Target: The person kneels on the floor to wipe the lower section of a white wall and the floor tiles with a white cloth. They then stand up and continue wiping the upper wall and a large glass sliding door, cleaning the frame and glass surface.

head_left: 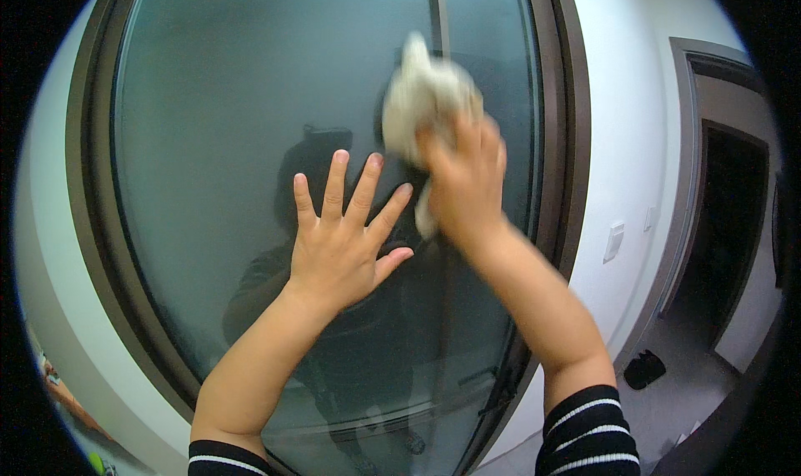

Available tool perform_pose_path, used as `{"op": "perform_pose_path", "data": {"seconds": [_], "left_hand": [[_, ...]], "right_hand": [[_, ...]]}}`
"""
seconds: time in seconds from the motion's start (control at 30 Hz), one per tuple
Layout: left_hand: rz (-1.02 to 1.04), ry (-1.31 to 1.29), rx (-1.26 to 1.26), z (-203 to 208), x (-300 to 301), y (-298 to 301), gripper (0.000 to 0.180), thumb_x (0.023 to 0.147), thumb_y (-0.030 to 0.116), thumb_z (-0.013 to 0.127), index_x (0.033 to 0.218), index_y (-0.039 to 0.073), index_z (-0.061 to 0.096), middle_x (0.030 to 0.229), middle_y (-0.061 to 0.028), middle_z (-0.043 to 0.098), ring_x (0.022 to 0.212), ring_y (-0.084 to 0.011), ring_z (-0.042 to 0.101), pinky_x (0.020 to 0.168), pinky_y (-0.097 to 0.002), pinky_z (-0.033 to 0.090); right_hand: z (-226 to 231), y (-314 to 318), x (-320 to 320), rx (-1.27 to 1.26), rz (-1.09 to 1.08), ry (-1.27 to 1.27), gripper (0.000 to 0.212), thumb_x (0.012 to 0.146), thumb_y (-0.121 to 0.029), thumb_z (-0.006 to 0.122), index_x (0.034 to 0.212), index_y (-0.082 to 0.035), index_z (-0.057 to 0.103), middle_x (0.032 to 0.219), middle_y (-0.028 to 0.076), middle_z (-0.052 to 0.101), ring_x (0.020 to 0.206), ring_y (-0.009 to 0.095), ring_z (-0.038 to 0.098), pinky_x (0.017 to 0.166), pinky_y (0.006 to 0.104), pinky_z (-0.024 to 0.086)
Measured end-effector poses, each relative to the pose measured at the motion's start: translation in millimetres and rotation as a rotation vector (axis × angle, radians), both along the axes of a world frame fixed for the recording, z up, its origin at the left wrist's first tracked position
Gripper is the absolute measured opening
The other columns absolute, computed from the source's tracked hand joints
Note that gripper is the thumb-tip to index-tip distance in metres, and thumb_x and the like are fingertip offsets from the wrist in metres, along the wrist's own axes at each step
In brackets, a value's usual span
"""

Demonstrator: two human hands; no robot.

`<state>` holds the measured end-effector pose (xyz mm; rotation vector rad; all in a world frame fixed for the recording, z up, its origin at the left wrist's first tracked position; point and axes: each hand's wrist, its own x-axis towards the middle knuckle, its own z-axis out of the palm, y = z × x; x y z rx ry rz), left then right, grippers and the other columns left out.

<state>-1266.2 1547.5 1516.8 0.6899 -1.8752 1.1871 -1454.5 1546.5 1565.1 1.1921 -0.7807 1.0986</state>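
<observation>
A large dark glass panel (209,100) fills the middle of the view, with a dim reflection in it. Flat against the glass, fingers spread, rests my left hand (342,234), holding nothing. To its right and higher up, my right hand (463,176) grips a whitish cloth (430,92) that bunches up above the fingers, and a strip of it hangs below them. The cloth is pressed to or just off the glass; motion blur hides which. Both forearms reach up from the lower edge in black sleeves with white stripes.
A brown frame (567,142) borders the glass, with white wall (617,142) beyond. On that wall is a light switch (614,242). Further right stands a doorway (684,184) leading to a dark opening, with a black object (645,369) on the floor.
</observation>
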Motion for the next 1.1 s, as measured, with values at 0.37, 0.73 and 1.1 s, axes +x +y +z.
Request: {"op": "perform_pose_path", "data": {"seconds": [0.37, 0.73, 1.1], "left_hand": [[-0.043, 0.002, -0.022, -3.5, -12.9, 0.1, 0.063, 0.076, 0.058, 0.065, 0.134, 0.039, 0.052, 0.157, -0.0169, 0.021, 0.144, -0.0446, 0.011, 0.110, -0.0666, -0.001], [0.050, -0.009, -0.022, -5.9, -4.9, 2.2, 0.060, 0.078, 0.058, 0.064, 0.133, 0.038, 0.054, 0.157, -0.0153, 0.020, 0.145, -0.0422, 0.011, 0.111, -0.0651, 0.000], [0.080, -0.010, -0.036, 0.6, 8.3, 20.0, 0.057, 0.080, 0.057, 0.062, 0.133, 0.036, 0.055, 0.158, -0.0152, 0.019, 0.145, -0.0422, 0.011, 0.111, -0.0654, 0.002]], "right_hand": [[129.4, -20.5, -107.1, -0.119, -0.129, -0.250, 0.050, 0.079, -0.009, 0.055, 0.125, -0.026, 0.060, 0.133, 0.010, 0.048, 0.124, 0.037, 0.040, 0.102, 0.0556, 0.032], [-103.6, -11.8, -51.8, 0.068, 0.209, -0.112, 0.017, 0.077, -0.022, 0.070, 0.091, -0.011, 0.072, 0.122, 0.018, 0.055, 0.114, 0.040, 0.047, 0.091, 0.0518, 0.037], [130.8, 3.1, -94.3, -0.225, -0.043, -0.137, 0.014, 0.081, -0.013, 0.059, 0.090, -0.018, 0.069, 0.103, 0.005, 0.062, 0.099, 0.034, 0.057, 0.079, 0.0483, 0.049]]}}
